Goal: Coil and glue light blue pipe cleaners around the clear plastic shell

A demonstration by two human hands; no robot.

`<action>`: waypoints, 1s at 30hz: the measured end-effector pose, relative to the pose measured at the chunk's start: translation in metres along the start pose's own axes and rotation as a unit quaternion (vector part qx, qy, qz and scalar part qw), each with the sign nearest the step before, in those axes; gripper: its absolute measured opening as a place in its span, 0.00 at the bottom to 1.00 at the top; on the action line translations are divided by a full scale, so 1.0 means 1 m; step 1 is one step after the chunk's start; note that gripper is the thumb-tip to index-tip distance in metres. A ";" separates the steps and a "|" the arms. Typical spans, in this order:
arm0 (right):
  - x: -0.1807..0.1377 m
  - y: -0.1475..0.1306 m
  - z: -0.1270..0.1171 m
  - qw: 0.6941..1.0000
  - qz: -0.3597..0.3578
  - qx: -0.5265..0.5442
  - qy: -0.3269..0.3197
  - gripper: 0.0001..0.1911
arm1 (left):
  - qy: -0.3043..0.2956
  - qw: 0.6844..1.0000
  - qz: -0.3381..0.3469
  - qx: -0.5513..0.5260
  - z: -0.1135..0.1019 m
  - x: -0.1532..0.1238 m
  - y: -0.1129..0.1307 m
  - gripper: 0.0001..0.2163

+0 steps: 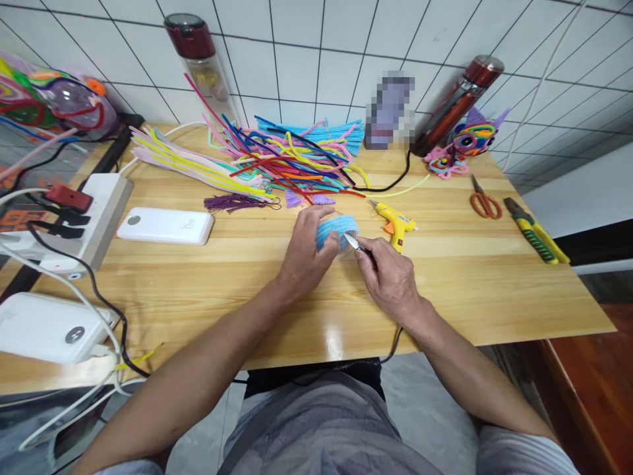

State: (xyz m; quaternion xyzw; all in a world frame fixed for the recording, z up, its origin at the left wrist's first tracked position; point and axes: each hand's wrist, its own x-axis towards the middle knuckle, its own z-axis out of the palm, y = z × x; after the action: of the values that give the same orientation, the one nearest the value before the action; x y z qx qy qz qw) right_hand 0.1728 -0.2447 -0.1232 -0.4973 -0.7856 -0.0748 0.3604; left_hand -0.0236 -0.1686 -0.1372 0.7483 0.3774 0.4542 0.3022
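Note:
My left hand is closed around a rounded piece covered in rows of light blue fuzzy stems, its thumb pressed against the near side. A clear, see-through edge seems to show at the right of that piece. In my right hand is a small knife with a silver blade and a dark handle. Its tip touches or nearly touches the blue piece. A yellow hot glue gun lies just beyond my right hand. Behind my left hand are purple pieces and a dark purple tassel.
Colourful pipe cleaners are heaped at the back. Orange-handled scissors and green-yellow pliers lie right, near a red flask and a small craft figure. A power bank and power strip with cables are left.

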 end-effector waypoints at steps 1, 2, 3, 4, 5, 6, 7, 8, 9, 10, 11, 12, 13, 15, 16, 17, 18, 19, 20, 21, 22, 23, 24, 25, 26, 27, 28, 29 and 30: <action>0.000 0.000 0.000 1.000 0.001 0.002 0.001 0.13 | 0.000 1.000 -0.001 -0.001 0.000 0.000 0.000 0.19; 0.000 0.000 0.001 1.000 0.002 0.004 0.001 0.13 | 0.000 1.000 -0.002 -0.002 0.000 0.000 0.000 0.19; 0.000 0.000 0.001 1.000 0.004 0.007 0.001 0.13 | 0.000 1.000 -0.003 -0.002 0.000 0.000 0.001 0.19; -0.001 0.000 0.001 1.000 0.006 0.009 0.001 0.13 | -0.001 1.000 -0.004 -0.002 0.000 0.000 0.001 0.19; -0.001 0.000 0.001 1.000 0.008 0.011 0.000 0.13 | -0.002 1.000 -0.005 0.000 0.000 0.000 0.001 0.19; -0.001 0.000 0.002 1.000 0.009 0.011 0.000 0.13 | -0.004 1.000 -0.006 0.001 -0.001 0.000 0.001 0.19; -0.001 0.000 0.002 1.000 0.008 0.010 -0.001 0.13 | -0.006 1.000 -0.007 0.001 -0.001 0.001 0.001 0.18; 0.000 0.000 0.002 1.000 0.007 0.009 -0.001 0.13 | -0.008 1.000 -0.008 0.001 -0.001 0.001 0.002 0.18; 0.000 0.000 0.002 1.000 0.005 0.007 0.000 0.13 | -0.010 1.000 -0.008 0.001 -0.002 0.000 0.002 0.19; -0.001 0.000 0.002 1.000 0.003 0.006 0.001 0.13 | -0.011 1.000 -0.008 0.001 -0.002 0.000 0.002 0.19; -0.001 0.001 0.002 1.000 0.002 0.005 0.002 0.13 | -0.012 1.000 -0.007 0.000 -0.002 0.000 0.002 0.19; -0.001 0.001 0.002 1.000 0.002 0.006 0.002 0.13 | -0.012 1.000 -0.007 -0.001 -0.002 0.000 0.002 0.19; -0.001 0.001 0.002 1.000 0.003 0.007 0.000 0.13 | -0.013 1.000 -0.008 -0.001 -0.002 0.000 0.002 0.19; -0.001 0.001 0.002 1.000 0.011 0.010 -0.010 0.14 | -0.013 1.000 -0.011 0.000 -0.002 0.000 0.002 0.19; -0.002 0.002 0.002 1.000 0.017 0.013 -0.016 0.15 | -0.013 1.000 -0.013 0.001 -0.002 0.000 0.002 0.19; -0.002 0.002 0.002 0.999 0.022 0.015 -0.021 0.15 | -0.014 1.000 -0.015 0.003 -0.002 0.000 0.002 0.18; -0.002 0.002 0.002 0.999 0.025 0.018 -0.023 0.15 | -0.014 1.000 -0.015 0.005 -0.002 0.000 0.002 0.18; -0.002 0.002 0.002 0.999 0.026 0.021 -0.022 0.15 | -0.015 1.000 -0.015 0.006 -0.002 0.000 0.002 0.19; -0.002 0.002 0.002 0.999 0.025 0.022 -0.021 0.15 | -0.016 1.000 -0.015 0.006 -0.002 0.000 0.003 0.19; -0.002 0.002 0.002 0.999 0.023 0.021 -0.018 0.14 | -0.016 1.000 -0.015 0.007 -0.002 0.000 0.003 0.19; -0.002 0.001 0.002 0.999 0.021 0.019 -0.016 0.14 | -0.016 1.000 -0.015 0.007 -0.002 0.001 0.003 0.19; -0.002 0.001 0.003 1.000 0.020 0.016 -0.013 0.14 | -0.015 1.000 -0.015 0.007 -0.002 0.001 0.003 0.19; -0.002 0.001 0.003 1.000 0.020 0.013 -0.011 0.14 | -0.014 1.000 -0.015 0.007 -0.002 0.001 0.003 0.19; -0.001 0.001 0.003 1.000 0.019 0.011 -0.008 0.14 | -0.014 1.000 -0.014 0.006 -0.002 0.001 0.004 0.19; -0.001 0.001 0.003 1.000 0.017 0.009 -0.005 0.14 | -0.014 1.000 -0.014 0.006 -0.002 0.001 0.004 0.19; -0.001 0.001 0.004 1.000 0.013 0.007 -0.001 0.14 | -0.015 1.000 -0.014 0.006 -0.002 0.001 0.004 0.19; -0.001 0.001 0.004 1.000 0.008 0.005 0.003 0.13 | -0.016 1.000 -0.014 0.005 -0.002 0.001 0.004 0.19; -0.001 0.001 0.004 1.000 0.005 0.004 0.006 0.13 | -0.016 1.000 -0.013 0.003 -0.002 0.001 0.004 0.19; -0.001 0.001 0.005 1.000 0.004 0.003 0.006 0.13 | -0.016 1.000 -0.011 0.002 -0.002 0.001 0.003 0.19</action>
State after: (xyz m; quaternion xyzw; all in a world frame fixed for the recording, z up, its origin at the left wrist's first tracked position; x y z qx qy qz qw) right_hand 0.1720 -0.2427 -0.1277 -0.4988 -0.7817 -0.0736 0.3670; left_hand -0.0237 -0.1693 -0.1333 0.7519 0.3821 0.4376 0.3116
